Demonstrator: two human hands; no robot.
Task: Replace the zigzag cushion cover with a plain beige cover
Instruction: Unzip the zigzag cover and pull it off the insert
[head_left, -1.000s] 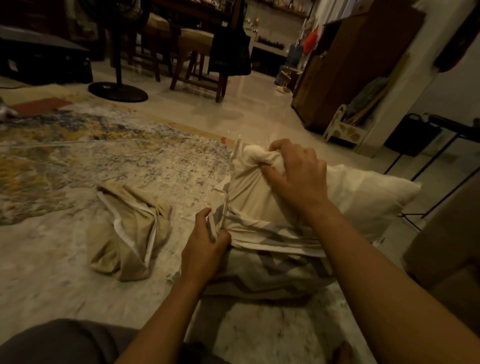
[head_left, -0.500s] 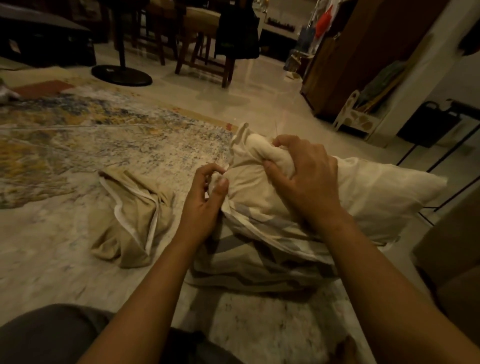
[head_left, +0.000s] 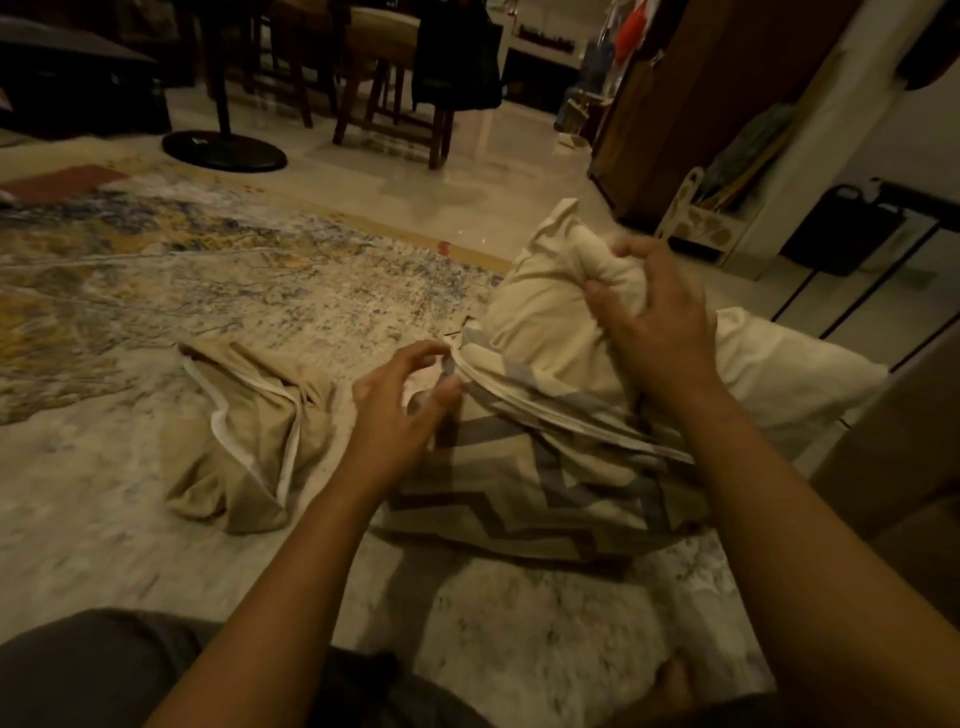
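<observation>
a large mottled rug (head_left: 156, 291) covers the floor and serves as the work surface, soft and wide enough to lay fabric on. on its right side rests the cream cushion insert (head_left: 789, 374), the biggest of the task's things, with its far half bare and its near half inside the zigzag cover (head_left: 519, 499), which is bunched down toward the person in folds; judging by that, the old cover is about half off and the step in hand is stripping it. the plain beige cover (head_left: 249, 441) lies crumpled on the rug just left of the cushion, apart from it, white piping showing, likely parked within reach for the next step and untouched for now. the right hand (head_left: 660, 322) sits on top of the insert with fingers and thumb curled into a fistful of the cream fabric near its upper corner, seemingly to anchor or draw the stuffing out while the cover goes the other way. the left hand (head_left: 400, 410) is at the cover's open hem, fingers curled, thumb and forefinger on either side of the edge strip; blur makes it impossible to tell whether they actually clamp it. the 2 hands work opposite ends so pull meets counter-pull.
</observation>
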